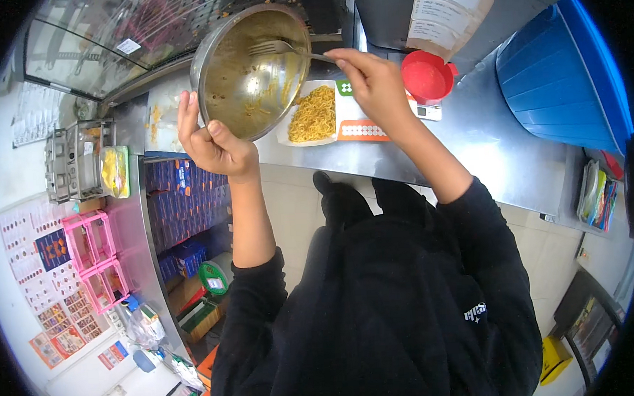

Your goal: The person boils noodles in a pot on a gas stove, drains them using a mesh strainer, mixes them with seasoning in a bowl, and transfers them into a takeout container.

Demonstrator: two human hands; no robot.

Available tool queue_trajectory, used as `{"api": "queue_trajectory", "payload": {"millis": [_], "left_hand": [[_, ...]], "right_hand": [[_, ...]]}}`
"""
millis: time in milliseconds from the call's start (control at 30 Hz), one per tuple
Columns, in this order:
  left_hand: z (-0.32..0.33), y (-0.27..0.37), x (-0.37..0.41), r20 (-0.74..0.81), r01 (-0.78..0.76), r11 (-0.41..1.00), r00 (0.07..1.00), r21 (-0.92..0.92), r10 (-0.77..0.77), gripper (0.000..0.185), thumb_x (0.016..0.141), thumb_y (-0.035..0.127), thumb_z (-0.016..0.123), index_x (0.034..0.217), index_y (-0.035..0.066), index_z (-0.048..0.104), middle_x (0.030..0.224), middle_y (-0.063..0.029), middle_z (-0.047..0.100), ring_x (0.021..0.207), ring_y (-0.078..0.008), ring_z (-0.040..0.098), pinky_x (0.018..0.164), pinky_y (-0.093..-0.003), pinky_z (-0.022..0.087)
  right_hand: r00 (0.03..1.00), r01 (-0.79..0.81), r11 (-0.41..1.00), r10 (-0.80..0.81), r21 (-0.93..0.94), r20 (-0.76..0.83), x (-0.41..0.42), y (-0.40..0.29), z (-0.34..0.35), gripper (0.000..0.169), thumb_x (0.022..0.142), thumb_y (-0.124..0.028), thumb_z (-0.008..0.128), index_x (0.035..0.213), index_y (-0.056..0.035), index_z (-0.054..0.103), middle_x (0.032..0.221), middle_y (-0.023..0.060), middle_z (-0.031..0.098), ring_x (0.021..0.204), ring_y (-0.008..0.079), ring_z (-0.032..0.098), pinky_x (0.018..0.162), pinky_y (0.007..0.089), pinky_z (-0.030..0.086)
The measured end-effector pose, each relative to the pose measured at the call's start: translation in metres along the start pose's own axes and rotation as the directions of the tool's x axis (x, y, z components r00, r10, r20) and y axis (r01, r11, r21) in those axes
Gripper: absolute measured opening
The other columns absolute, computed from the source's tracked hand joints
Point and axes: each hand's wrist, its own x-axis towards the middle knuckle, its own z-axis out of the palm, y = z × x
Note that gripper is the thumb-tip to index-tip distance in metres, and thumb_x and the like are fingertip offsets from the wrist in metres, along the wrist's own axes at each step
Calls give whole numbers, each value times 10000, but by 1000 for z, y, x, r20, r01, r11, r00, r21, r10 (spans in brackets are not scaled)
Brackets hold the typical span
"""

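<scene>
My left hand [216, 141] grips the lower left rim of a large stainless steel mixing bowl [248, 73], which is tilted with its inside towards me. Sauce residue and a few noodle bits cling to the inner wall. My right hand [368, 84] holds a metal fork [273, 47] by its handle, its tines over the bowl's inside. Just right of the bowl, yellow noodles [313, 116] fill one half of a takeaway box on the steel counter. The box's printed lid half [364, 129] is folded back, partly hidden behind my right hand.
A red plastic bowl [428, 77] sits on a white kitchen scale [431, 111] beyond the box. A large blue plastic tub [556, 81] stands at the right. Glass-fronted cabinet [93, 48] and metal racks [79, 158] are at the left, above shelves of blue boxes [184, 204].
</scene>
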Motion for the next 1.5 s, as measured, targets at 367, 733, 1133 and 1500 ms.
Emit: {"api": "queue_trajectory", "payload": {"millis": [367, 733, 1133, 1500], "left_hand": [[7, 0, 5, 7, -34, 993, 999, -117, 35, 281, 931, 150, 395, 700, -9, 383, 1111, -176, 513, 1143, -401, 467, 961, -476, 392], [3, -8, 0, -11, -39, 999, 999, -11, 39, 255, 907, 129, 425, 678, 26, 384, 1124, -167, 561, 1141, -383, 459, 939, -458, 388], [-29, 13, -29, 218, -191, 945, 967, 265, 134, 221, 871, 112, 475, 668, 59, 407, 1107, -108, 593, 1157, -327, 423, 986, -485, 286], [-42, 15, -32, 204, -58, 961, 979, 272, 1, 230, 860, 107, 482, 643, 45, 442, 1118, -102, 588, 1147, -345, 439, 997, -499, 274]], "right_hand": [[942, -163, 955, 77, 247, 326, -7, 31, 16, 206, 866, -192, 542, 997, -84, 658, 838, 112, 664, 729, 185, 611, 687, 303, 461], [866, -197, 980, 165, 20, 471, -28, 27, -28, 194, 847, -161, 564, 988, -63, 653, 934, 109, 663, 855, 248, 628, 741, 324, 488], [881, 446, 718, -248, -534, 402, -17, -50, -13, 56, 678, -75, 544, 715, -44, 570, 683, 96, 588, 667, 224, 614, 547, 327, 504], [864, 477, 700, -263, -531, 429, -28, -65, -17, 39, 675, -69, 540, 697, -43, 558, 641, 90, 566, 629, 219, 601, 531, 318, 498]]}}
